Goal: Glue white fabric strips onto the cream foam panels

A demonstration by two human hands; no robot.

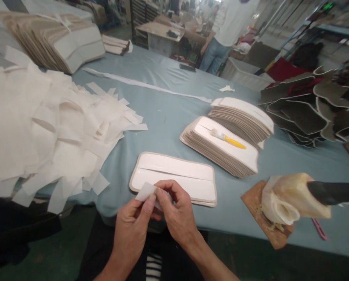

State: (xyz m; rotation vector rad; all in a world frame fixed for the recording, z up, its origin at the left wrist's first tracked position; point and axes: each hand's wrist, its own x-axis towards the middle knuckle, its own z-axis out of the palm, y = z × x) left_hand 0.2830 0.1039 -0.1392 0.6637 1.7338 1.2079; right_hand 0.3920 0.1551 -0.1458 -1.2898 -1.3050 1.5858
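Observation:
Both hands meet at the table's front edge around a small white strip (pixel 146 191). My left hand (pixel 135 220) pinches it between thumb and fingers. My right hand (pixel 177 210) grips the same strip from the other side, its fingers curled and partly hiding it. Just beyond them lies a flat white panel with a beige border (pixel 177 171), a long slit or seam running along its middle. A yellow-handled brush (pixel 233 141) rests on a stack of similar panels (pixel 218 156) to the right.
A heap of white strips (pixel 54 128) covers the left side. Behind it stands a tied stack of panels (pixel 54 41). A second stack (pixel 241 117), dark curved pieces (pixel 306 105) and a glue-crusted container (pixel 291 197) on a brown board (pixel 268 230) are at right. A person (pixel 224 35) stands beyond the table.

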